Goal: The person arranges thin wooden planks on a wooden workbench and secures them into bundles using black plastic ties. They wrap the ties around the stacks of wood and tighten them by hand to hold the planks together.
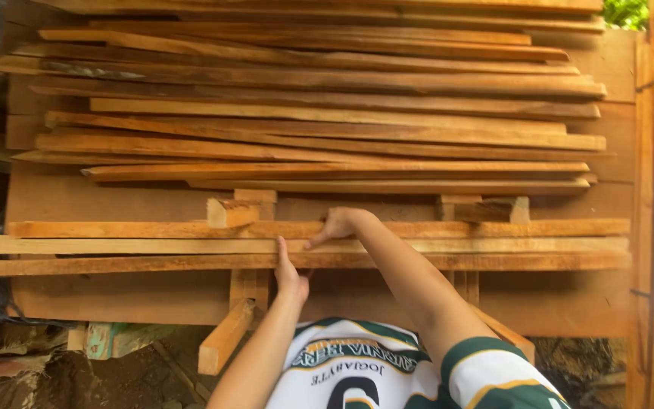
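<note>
- Three long wooden slats lie side by side along the near edge of the wooden platform, before a big stack of slats.
- Left hand grips the nearest slat's edge; right hand presses loosely curled on the farthest.
- Judged step: aligning slats; next needs an even, steady slide.

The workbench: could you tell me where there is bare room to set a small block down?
Bare board shows between the big stack of strips and the three long strips, left of the small block, and between that block and the right blocks. Both hands, left and right, crowd the near strips.
</note>
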